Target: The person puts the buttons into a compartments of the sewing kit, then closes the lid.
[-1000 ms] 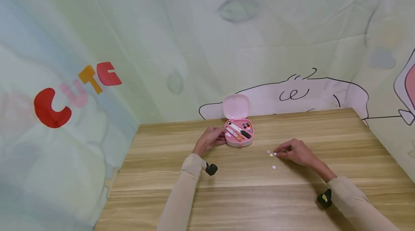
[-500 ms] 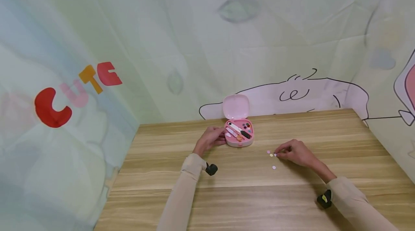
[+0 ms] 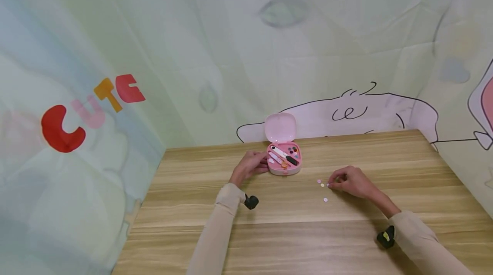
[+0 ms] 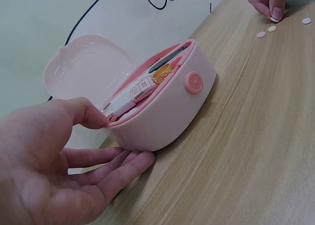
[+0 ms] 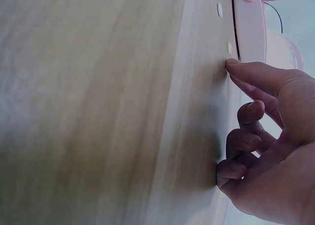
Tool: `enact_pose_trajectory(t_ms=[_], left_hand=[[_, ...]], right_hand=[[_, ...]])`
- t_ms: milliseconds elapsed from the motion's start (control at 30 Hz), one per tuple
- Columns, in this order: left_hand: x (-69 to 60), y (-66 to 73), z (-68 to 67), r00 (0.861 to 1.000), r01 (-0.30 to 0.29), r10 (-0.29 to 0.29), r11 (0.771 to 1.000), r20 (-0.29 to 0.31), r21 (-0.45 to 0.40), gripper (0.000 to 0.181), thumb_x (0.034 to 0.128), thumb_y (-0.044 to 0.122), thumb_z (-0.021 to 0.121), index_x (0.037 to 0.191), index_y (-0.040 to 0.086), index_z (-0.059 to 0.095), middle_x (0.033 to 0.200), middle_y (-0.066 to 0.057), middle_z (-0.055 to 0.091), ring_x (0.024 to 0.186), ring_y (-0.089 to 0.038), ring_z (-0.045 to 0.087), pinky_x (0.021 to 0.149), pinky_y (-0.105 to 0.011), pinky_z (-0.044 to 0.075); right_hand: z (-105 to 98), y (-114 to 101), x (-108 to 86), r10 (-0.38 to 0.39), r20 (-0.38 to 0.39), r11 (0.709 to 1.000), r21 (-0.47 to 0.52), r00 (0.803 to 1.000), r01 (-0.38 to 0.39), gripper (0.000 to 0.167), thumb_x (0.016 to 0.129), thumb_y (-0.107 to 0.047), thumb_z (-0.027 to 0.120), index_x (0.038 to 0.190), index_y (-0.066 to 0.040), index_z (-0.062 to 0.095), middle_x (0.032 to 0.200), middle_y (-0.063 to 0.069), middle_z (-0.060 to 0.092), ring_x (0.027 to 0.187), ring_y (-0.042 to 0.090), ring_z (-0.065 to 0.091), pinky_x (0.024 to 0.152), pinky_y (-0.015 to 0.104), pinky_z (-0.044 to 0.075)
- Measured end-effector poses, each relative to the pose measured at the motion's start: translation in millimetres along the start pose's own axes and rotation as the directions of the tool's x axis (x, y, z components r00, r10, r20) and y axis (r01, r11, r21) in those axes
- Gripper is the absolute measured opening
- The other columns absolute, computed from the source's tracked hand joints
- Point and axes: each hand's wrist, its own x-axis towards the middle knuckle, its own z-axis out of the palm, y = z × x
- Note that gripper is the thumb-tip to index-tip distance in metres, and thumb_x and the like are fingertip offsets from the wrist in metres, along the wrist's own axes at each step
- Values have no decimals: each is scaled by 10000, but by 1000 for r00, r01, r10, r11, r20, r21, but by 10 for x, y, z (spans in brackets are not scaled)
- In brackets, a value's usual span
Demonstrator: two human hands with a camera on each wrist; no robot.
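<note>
A pink sewing box (image 3: 285, 171) stands near the table's back edge with its lid (image 3: 280, 127) raised. My left hand (image 3: 250, 165) holds its left side, thumb at the rim and fingertips low against the wall. Inside lie a dark-handled white tool (image 3: 284, 155), a tape measure (image 4: 142, 87) and a yellow-orange ring-shaped piece (image 4: 162, 73). To the box's right, my right hand (image 3: 352, 182) pinches a white button (image 4: 274, 20) at the tabletop between thumb and forefinger. Beside those fingertips lie a pink button (image 3: 319, 181) and a yellow button (image 3: 322, 185); another pale button (image 3: 325, 200) lies closer to me.
The wooden table (image 3: 269, 240) reaches back to a printed cloth backdrop (image 3: 215, 52). Small coloured pieces (image 3: 293, 150) fill the box's right compartment. A black wrist camera (image 3: 251, 201) sits at the left cuff, another camera (image 3: 386, 237) at the right.
My right hand has shifted very slightly to the right with the white button at its fingertips. The left hand and the sewing box have stayed in place.
</note>
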Motion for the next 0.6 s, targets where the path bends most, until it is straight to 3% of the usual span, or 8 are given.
enact_pose_trajectory(t_ms=[267, 600], left_hand=[[6, 1, -15, 1000, 12, -12, 1000, -6, 5, 299, 1034, 169, 576, 1193, -70, 659, 1027, -133, 663, 839, -173, 652, 838, -317, 623], [1, 0, -12, 1000, 17, -17, 1000, 2, 12, 335, 1046, 206, 581, 1237, -61, 649, 1081, -147, 671, 855, -176, 657, 878, -338, 616]], right_hand=[[-38, -12, 47, -3, 17, 1000, 10, 1000, 3, 91, 866, -83, 814, 856, -170, 788, 673, -66, 580, 622, 80, 470, 540, 213, 368], [-47, -63, 189, 7, 18, 999, 45, 1000, -8, 54, 887, -134, 816, 866, -171, 784, 681, -50, 568, 629, 112, 494, 526, 223, 389]])
